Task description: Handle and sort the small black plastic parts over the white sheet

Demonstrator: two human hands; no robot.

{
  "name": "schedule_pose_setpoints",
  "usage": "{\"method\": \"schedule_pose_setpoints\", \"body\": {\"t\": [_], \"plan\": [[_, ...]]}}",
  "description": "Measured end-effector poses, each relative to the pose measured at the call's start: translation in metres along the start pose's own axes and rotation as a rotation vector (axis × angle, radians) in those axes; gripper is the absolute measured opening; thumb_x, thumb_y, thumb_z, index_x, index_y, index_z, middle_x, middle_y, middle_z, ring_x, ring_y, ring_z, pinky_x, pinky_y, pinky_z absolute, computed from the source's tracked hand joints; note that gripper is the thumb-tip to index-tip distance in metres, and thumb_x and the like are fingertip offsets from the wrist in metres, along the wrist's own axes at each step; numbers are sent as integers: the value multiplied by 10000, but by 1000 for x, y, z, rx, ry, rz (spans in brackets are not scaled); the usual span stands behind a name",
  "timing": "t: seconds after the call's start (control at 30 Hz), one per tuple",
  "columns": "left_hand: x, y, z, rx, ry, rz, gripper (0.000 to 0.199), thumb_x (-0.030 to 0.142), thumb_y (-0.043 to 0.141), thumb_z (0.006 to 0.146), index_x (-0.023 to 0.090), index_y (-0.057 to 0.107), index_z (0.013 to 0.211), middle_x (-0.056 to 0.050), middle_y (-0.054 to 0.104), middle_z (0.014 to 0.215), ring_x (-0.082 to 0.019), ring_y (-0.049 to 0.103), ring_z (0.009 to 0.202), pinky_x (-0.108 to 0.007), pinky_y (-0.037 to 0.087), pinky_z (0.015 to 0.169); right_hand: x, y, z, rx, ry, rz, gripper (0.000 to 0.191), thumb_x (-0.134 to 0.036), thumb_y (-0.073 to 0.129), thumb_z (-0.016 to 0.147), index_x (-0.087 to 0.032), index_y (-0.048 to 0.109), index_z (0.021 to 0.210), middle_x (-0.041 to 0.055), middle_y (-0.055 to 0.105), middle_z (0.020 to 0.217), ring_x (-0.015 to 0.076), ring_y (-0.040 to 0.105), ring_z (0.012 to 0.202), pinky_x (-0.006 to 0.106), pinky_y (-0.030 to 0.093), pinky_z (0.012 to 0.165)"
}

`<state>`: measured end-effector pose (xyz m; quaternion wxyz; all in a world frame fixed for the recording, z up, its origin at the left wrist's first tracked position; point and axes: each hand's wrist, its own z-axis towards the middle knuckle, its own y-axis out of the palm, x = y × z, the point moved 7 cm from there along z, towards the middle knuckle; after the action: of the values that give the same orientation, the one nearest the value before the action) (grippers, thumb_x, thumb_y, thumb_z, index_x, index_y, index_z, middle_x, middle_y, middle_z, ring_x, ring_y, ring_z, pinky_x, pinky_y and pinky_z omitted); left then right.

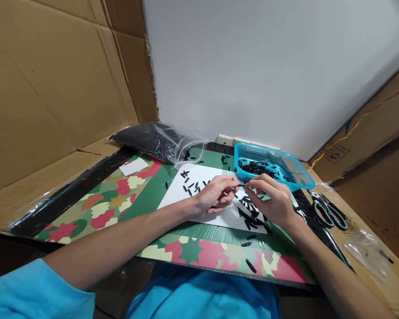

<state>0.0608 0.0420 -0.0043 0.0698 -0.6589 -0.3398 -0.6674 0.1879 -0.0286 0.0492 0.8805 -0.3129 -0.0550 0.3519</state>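
Between my two hands, above a white sheet, is a small black slender piece. My left hand pinches one end of it, the other fingers curled in. From the right, the fingertips of my right hand grip the other end. Several similar black pieces lie loose on the sheet left of my hands. A denser pile of black pieces sits under and beside my right hand, with a pale strip-like thing among them. What the pieces are exactly is too small to tell.
A blue plastic basket holding many black pieces stands behind my right hand. A clear zip bag full of dark contents lies at the back left. Scissors and a clear plastic bag lie at right. Cardboard walls flank the table.
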Motion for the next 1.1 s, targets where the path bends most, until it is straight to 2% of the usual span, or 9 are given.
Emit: {"method": "schedule_pose_setpoints", "body": {"t": [0.13, 0.23, 0.37, 0.7, 1.1], "plan": [[1, -2, 2, 13, 29, 15, 291, 434, 675, 961, 212, 545, 825, 112, 377, 470, -47, 166, 329, -143, 189, 265, 4, 0, -1, -2, 45, 16, 60, -179, 697, 1007, -223, 685, 1046, 17, 682, 811, 128, 572, 603, 261, 488, 569], [2, -4, 2, 29, 35, 29, 297, 433, 667, 968, 210, 543, 817, 115, 359, 465, -47, 157, 334, -141, 198, 265, 11, 4, -2, -52, 118, 61, 107, -227, 678, 1029, -223, 687, 1135, 14, 675, 817, 134, 582, 613, 254, 498, 556], [3, -3, 2, 41, 30, 37, 275, 423, 652, 968, 207, 551, 830, 112, 360, 475, -47, 161, 333, -141, 192, 266, 12, 8, -3, -86, 129, 113, 90, -193, 619, 1051, -222, 704, 1057, 42, 719, 870, 147, 642, 673, 248, 509, 559], [5, -3, 1, 51, 26, 4, 206, 367, 615, 950, 212, 554, 830, 107, 366, 487, -47, 144, 336, -143, 194, 271, 15, 5, -2, -49, 157, 137, 101, -188, 629, 1035, -228, 722, 1033, 23, 714, 826, 132, 593, 603, 264, 511, 566], [5, -4, 1, 48, 34, 62, 203, 380, 625, 922, 218, 545, 831, 113, 360, 487, -48, 158, 336, -146, 194, 277, 11, 0, 0, -12, 102, 133, 104, -152, 661, 1004, -220, 738, 981, 41, 781, 888, 112, 601, 574, 256, 516, 540]]}}
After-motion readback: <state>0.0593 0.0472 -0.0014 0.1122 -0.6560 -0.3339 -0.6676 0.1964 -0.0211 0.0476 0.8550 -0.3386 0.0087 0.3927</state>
